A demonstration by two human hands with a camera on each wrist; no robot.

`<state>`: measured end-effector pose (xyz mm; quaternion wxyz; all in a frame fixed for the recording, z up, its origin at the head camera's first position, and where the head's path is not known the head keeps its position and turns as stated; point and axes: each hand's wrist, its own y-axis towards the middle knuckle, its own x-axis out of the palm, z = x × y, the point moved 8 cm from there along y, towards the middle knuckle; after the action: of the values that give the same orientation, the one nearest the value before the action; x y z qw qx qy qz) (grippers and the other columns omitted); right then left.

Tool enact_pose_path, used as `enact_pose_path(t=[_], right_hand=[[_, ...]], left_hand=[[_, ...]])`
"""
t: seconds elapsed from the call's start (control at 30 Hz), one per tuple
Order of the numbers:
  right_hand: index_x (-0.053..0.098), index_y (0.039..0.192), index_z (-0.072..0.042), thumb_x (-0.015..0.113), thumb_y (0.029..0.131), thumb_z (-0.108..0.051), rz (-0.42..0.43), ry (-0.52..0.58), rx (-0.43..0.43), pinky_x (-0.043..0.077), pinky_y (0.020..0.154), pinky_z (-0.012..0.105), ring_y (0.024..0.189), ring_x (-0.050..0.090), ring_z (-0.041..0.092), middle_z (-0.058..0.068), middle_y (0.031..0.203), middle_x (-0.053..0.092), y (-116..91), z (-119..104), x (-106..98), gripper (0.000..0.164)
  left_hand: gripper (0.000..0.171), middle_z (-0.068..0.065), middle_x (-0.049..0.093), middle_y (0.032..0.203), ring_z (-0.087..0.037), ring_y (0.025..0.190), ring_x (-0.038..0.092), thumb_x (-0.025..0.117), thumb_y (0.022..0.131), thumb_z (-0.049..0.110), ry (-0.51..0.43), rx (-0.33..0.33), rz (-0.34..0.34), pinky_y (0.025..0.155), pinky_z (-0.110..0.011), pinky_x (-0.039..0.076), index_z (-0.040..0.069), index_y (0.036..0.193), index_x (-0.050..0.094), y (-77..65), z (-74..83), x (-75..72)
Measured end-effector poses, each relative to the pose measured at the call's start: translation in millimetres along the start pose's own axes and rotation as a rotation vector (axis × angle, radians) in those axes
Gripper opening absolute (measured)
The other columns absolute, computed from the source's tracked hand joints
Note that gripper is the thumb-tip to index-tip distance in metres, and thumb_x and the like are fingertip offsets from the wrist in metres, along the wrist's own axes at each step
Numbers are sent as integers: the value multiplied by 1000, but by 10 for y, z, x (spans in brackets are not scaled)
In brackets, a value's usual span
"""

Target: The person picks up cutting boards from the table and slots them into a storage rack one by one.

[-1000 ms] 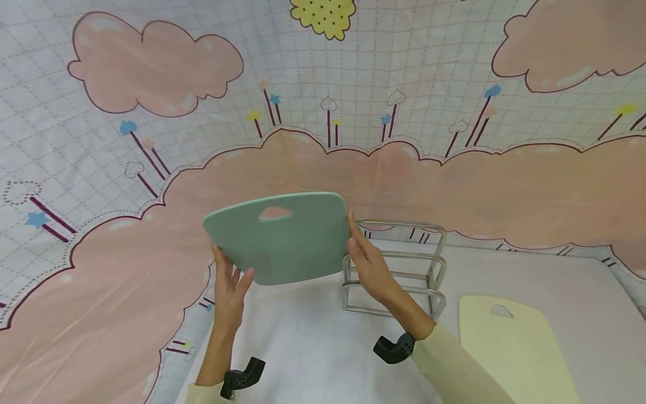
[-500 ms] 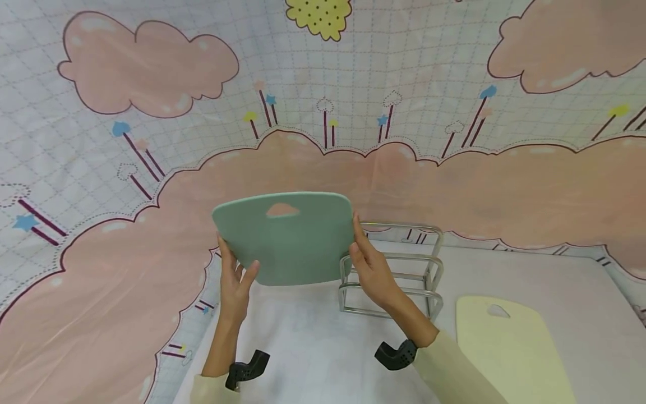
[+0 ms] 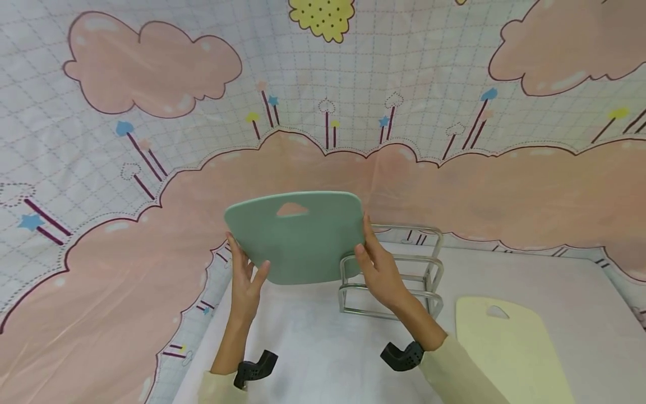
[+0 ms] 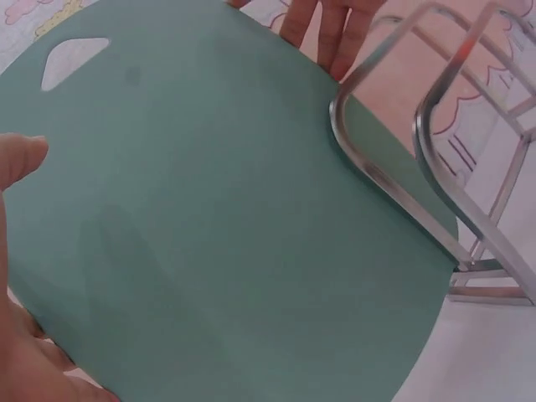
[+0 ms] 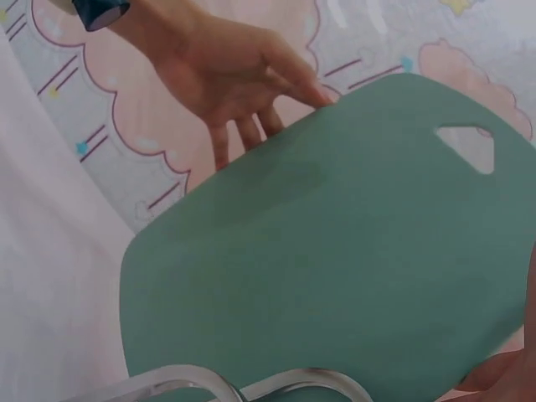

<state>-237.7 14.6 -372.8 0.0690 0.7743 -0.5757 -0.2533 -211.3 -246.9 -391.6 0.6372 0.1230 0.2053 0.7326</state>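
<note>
A green cutting board (image 3: pixel 303 247) with a handle slot near its top edge is held up, tilted slightly, between both hands. My left hand (image 3: pixel 246 289) grips its lower left edge, thumb on the near face and fingers at the edge or behind. On the right edge, my right hand (image 3: pixel 383 275) holds it with the thumb in front. The board's lower right corner overlaps the left end of a metal wire rack (image 3: pixel 429 289). In the left wrist view, one rack loop (image 4: pixel 394 188) passes in front of that corner. Whether the board touches the rack cannot be told.
A pale yellow cutting board (image 3: pixel 510 348) lies flat on the white table (image 3: pixel 313 348), right of the rack. Behind the table hangs a cloud-patterned cloth (image 3: pixel 454 191). Each wrist carries a black camera mount, such as the left mount (image 3: pixel 256 368).
Both hands have carried the green cutting board to the right, so its lower right corner now sits behind the rack's left loop. The rack and yellow board stay put.
</note>
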Motion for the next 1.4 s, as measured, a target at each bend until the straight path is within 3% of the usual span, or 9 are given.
enact_pose_path(t=[0.23,0.47,0.63,0.83,1.03,1.1,1.33,1.4], right_hand=[[1,155,-19,38,104,-36,31,-67,20,38,100,52,139,26,27,3,158,12,-36,34,-89,65],[1,155,-23,39,104,-29,27,-24,31,29,107,49,141,20,25,-2,158,8,-72,28,-166,64],[4,155,-20,42,104,-17,29,-42,39,28,107,48,139,25,28,2,157,11,-83,1,-204,63],[6,153,-5,43,101,-4,28,-93,47,32,104,53,137,28,35,14,154,16,-86,-250,-259,64],[5,153,-4,39,104,-14,30,-105,48,32,104,54,134,31,40,19,154,16,-89,-415,-345,60],[3,153,-5,37,105,-15,27,-97,47,30,105,54,135,30,39,19,154,16,-91,-404,-365,59],[1,154,-24,36,105,-28,49,-118,51,31,106,49,137,30,28,7,155,18,-103,39,-443,61],[1,154,-23,36,105,-29,46,-115,55,30,107,48,138,28,27,7,155,16,-108,47,-464,61]], left_hand=[[84,-9,8,159,-34,141,19,51,96,1,-34,-10,-46,107,-62,18,23,154,-5,36,197,125],[88,-5,0,159,-33,142,14,49,93,-2,8,-44,-77,108,-61,16,23,153,-10,57,266,221],[88,-9,1,159,-34,142,16,49,93,-2,-7,-35,-81,109,-60,14,20,153,-11,60,255,234],[88,-10,2,159,-34,141,17,50,93,-2,0,-56,-63,109,-59,15,18,153,-10,84,252,251],[88,-11,2,159,-38,139,22,51,93,-1,28,-56,-77,106,-61,22,15,153,-11,131,294,342],[88,-11,1,159,-38,139,21,51,93,0,27,-54,-85,106,-61,22,14,153,-12,140,299,372],[88,-13,-5,158,-38,141,15,52,94,1,75,-109,-104,108,-58,22,13,152,-14,123,300,470],[89,-14,-6,158,-38,141,14,52,94,0,98,-108,-109,109,-57,21,12,151,-14,123,308,494]])
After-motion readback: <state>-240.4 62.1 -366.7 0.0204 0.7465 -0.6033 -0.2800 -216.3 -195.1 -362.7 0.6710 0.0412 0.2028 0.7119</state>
